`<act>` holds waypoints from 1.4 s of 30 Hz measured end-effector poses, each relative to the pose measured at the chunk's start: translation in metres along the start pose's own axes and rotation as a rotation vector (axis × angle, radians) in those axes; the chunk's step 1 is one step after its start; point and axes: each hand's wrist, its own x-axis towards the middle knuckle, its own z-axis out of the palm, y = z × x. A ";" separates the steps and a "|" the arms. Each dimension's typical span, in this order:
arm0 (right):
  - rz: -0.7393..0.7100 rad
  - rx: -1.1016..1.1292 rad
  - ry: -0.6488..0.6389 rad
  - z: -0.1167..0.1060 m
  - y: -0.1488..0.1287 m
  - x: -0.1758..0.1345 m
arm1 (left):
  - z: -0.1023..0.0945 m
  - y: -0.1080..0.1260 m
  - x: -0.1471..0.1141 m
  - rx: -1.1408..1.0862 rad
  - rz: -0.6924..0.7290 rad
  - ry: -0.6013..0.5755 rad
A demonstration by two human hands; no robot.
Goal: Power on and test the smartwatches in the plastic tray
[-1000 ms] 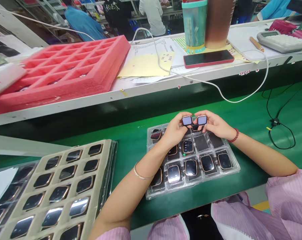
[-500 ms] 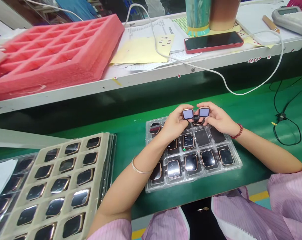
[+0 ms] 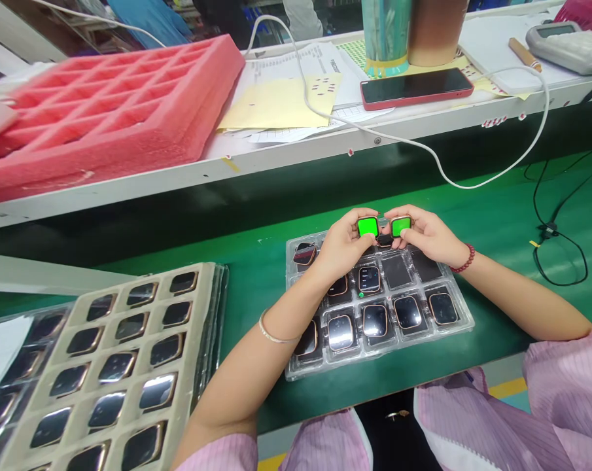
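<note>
Above the tray (image 3: 465,320) on the green worktop (image 3: 502,226), left hand (image 3: 341,246) has fingers grasping the left watch (image 3: 368,226), right hand (image 3: 435,238) likewise the right watch (image 3: 400,226), green screens side by side, slightly apart, each just inward of its own hand, long axis unclear.

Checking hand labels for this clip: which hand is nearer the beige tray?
Left: the left hand is right of the beige tray; the right hand is farther right.
</note>
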 end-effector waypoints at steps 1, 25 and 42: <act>0.006 0.001 0.000 0.000 0.000 0.000 | 0.000 0.000 0.000 0.006 0.003 0.005; 0.108 0.109 0.022 0.000 -0.006 0.000 | 0.002 0.002 -0.002 0.041 0.000 0.014; 0.047 0.114 0.013 0.000 -0.003 0.000 | 0.002 0.004 -0.003 -0.055 -0.067 0.002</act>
